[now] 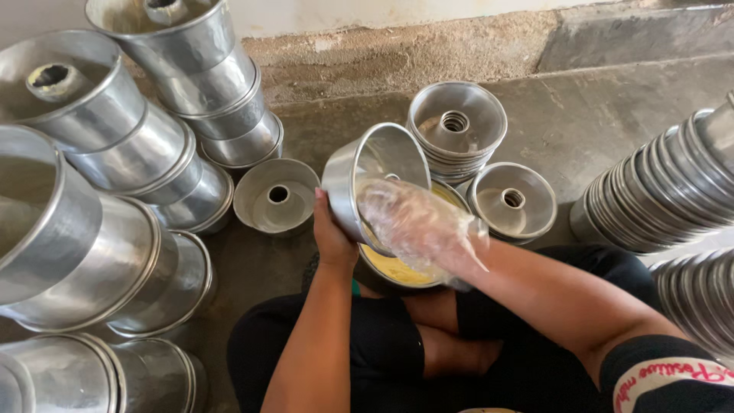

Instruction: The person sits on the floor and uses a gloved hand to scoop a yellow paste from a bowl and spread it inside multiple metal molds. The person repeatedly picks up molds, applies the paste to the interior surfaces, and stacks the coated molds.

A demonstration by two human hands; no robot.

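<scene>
I'm sitting cross-legged on the concrete floor (612, 115) with one ring-shaped metal cake tin (367, 180) tipped up on its side in front of me. My left hand (330, 233) grips it from below and behind, fingers closed around the outer wall. My right hand (417, 222), inside a clear plastic bag used as a glove, is pushed into the tin's open mouth and pressed against the inner wall; whether those fingers are spread or curled I cannot tell through the crinkled plastic.

Just under the tin, at about 6 o'clock from it, sits a round pan of yellow grease (394, 268), partly hidden by my gloved hand — the glove looks smeared with the same yellow.

How far along? As I judge it, this tin is mid-coating. Three tins stand singly or in a short stack near it: one at 9 o'clock (275, 196), a short stack at 1 o'clock (456, 126), one at 3 o'clock (512, 200). I can't tell whether those are greased. Tall leaning stacks (115, 153) on my left and more stacks (673, 183) on my right suggest plenty left — far more than is finished.
</scene>
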